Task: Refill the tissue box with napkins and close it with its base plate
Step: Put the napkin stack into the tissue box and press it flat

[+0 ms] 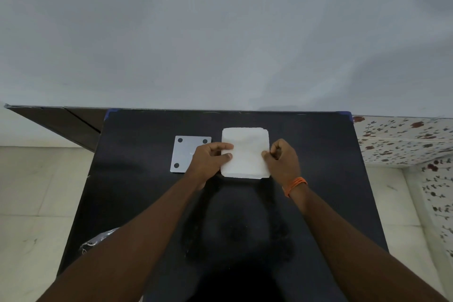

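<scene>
Now the white napkins (245,154) lie flat on the black table (137,191), between both hands; the left hand (210,158) pinches their left edge; the right hand (282,158) pinches their right edge; the base plate (185,152) lies just left.

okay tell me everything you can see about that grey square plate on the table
The base plate is a flat, pale grey square, metallic-looking, with rounded corners. Three dark round spots show near its corners; the fourth corner is hidden under the left hand. It lies flat on the black table, left of the white napkin stack, which both hands grip. Whether plate and stack touch cannot be told.
</scene>
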